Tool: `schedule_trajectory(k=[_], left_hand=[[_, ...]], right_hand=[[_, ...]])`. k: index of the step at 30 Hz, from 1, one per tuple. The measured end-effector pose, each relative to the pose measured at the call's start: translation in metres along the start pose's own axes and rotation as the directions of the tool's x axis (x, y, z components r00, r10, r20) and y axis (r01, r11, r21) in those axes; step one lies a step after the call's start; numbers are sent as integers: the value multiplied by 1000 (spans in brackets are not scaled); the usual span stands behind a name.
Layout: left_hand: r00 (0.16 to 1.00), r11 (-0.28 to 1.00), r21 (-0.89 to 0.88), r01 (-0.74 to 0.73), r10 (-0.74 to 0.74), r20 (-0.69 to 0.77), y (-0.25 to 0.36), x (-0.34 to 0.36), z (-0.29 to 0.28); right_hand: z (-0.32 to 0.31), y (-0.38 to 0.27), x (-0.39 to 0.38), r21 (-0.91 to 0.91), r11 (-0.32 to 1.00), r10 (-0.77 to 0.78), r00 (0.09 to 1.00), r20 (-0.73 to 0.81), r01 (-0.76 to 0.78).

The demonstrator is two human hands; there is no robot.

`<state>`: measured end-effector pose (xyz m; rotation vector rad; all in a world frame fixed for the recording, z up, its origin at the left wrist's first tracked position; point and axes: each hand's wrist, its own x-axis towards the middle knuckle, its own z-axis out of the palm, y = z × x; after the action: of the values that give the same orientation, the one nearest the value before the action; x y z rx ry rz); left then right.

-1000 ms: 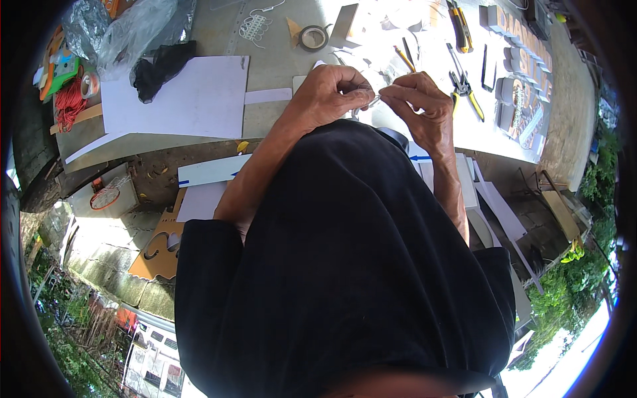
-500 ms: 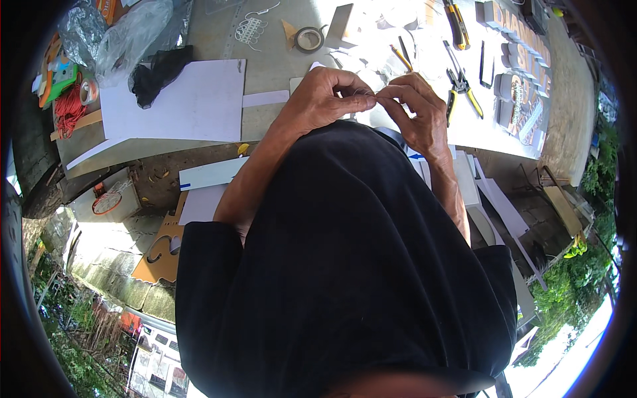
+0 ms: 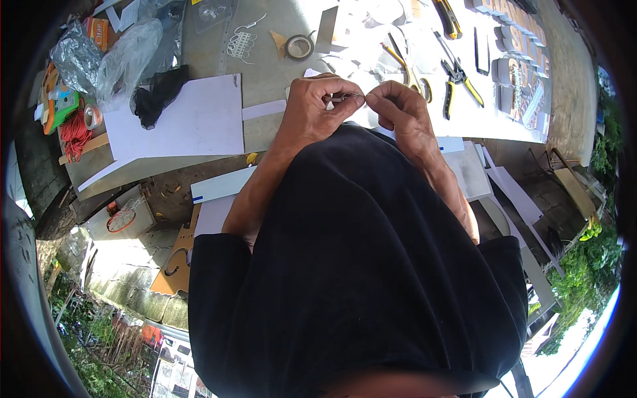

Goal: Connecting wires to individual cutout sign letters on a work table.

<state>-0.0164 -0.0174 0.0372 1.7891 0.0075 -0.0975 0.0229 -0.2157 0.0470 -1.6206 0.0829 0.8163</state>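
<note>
My left hand [image 3: 320, 109] is pinched closed in front of my chest, over the near edge of the work table [image 3: 267, 136]. Between its thumb and fingers sits a thin, pale piece, too small to name. Its fingertips almost meet those of my right hand [image 3: 406, 114], also closed in a pinch. Whatever the right fingertips grip, perhaps something very fine, does not show clearly. Just beyond the right hand lie a pair of scissors [image 3: 424, 87] and a pencil [image 3: 391, 54]. Yellow-and-black pliers [image 3: 455, 74] rest farther right with their handles apart.
A tape roll [image 3: 299, 47] and a coil of white wire [image 3: 241, 46] lie at the back. Several block letters [image 3: 511, 36] and a utility knife [image 3: 448, 18] sit at the right. To the left are a white sheet [image 3: 199, 119], black mesh cloth [image 3: 158, 98] and red cord [image 3: 76, 136].
Both hands have shifted slightly, the right one turning and its fingers curling in more. The scissors' handles now show beside it. The whole view has tilted a little.
</note>
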Motion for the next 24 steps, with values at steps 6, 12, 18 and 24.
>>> schedule_trajectory(k=[6, 12, 18, 24], left_hand=[[982, 935, -298, 191, -184, 50, -23, 3, -1], [955, 824, -482, 297, -259, 145, -24, 3, -6], [947, 796, -517, 316, -229, 226, -29, 2, -8], [945, 801, -503, 325, -252, 210, -27, 1, -6]], right_hand=[[6, 1, -1, -230, 895, -403, 914, -47, 382], [3, 7, 1, -690, 296, -824, 542, 166, 660], [5, 12, 6, -681, 210, -866, 457, 203, 701], [3, 6, 4, -609, 368, -805, 568, 168, 703]])
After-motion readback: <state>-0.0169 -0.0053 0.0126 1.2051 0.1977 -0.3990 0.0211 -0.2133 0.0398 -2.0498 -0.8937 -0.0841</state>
